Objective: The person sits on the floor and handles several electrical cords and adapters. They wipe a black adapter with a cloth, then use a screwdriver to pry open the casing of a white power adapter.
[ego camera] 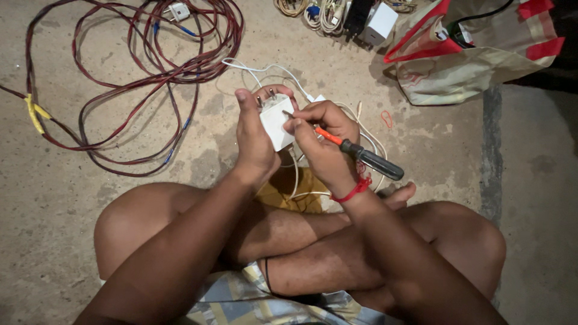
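Observation:
My left hand (253, 141) grips a white plug-in charger block (276, 122) with its metal pins pointing up and away. My right hand (322, 141) holds a screwdriver (361, 157) with an orange shaft sleeve and a black handle. The tip of the screwdriver rests against the charger's upper right edge. A red thread band circles my right wrist. Both hands hover above my crossed bare legs on a concrete floor.
Tangled red and dark cables (150, 66) lie at the upper left, with yellow tape (35, 113) on one. White thin cables (265, 75) lie under my hands. More chargers and cords (355, 17) and a beige and red bag (475, 51) sit at the top right.

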